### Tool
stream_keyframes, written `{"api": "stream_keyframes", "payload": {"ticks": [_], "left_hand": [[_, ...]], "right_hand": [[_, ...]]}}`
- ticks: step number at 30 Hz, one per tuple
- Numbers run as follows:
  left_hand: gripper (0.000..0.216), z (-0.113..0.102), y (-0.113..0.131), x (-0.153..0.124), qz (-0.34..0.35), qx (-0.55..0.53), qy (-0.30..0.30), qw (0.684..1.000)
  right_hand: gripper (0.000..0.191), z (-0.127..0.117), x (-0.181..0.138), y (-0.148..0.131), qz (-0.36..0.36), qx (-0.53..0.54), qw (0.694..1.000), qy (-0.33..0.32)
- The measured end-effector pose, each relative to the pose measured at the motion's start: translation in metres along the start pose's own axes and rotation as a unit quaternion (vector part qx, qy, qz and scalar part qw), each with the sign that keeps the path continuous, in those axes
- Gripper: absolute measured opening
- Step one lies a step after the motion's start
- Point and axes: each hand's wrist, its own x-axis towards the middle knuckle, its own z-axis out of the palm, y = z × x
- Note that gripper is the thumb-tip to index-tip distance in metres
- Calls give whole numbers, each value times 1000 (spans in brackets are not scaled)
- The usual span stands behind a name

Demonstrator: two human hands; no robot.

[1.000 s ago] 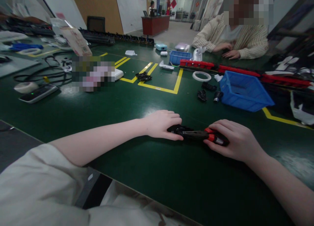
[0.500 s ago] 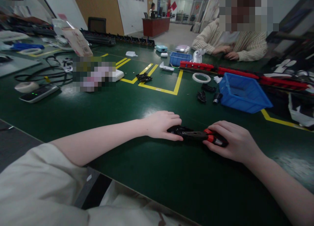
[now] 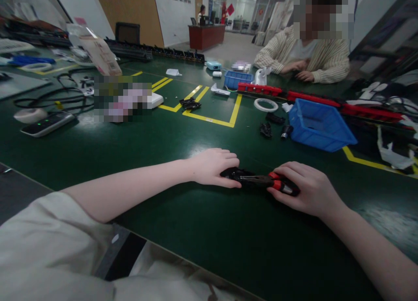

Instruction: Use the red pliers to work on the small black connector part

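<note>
1. at the left, a slim grey device [image 3: 48,124] with a green light lies flat on the green worktop [image 3: 202,222], well apart from both hands.
2. further right, beyond the left forearm, a small cluster of black clips [image 3: 190,103] lies by the yellow tape lines.
3. the left hand [image 3: 215,167] rests low over the worktop; its grip is closed on a dark black part [image 3: 232,174], the thumb on the near side and the fingers on the far side.
4. the black part lies at the left grip's fingertips and sticks out to the right, between the two hands; its exact shape is too dark to tell.
5. the pliers [image 3: 261,181] point left, their dark jaws reaching to the black part; whether they pinch it cannot be told.
6. the right hand [image 3: 305,188] has its grip wrapped about the red-and-black handles, so the pliers' head lies left of that grip.
7. beyond the right hand, a blue bin [image 3: 321,137] stands beside loose black pieces [image 3: 265,130].
</note>
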Motion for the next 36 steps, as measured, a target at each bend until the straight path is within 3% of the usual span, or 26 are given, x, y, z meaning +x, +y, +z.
{"api": "stream_keyframes", "payload": {"ticks": [36], "left_hand": [[39,1,-1,-1,11,-1,16,1000]], "right_hand": [[26,2,-2,0,-2,-6,1000,21]]}}
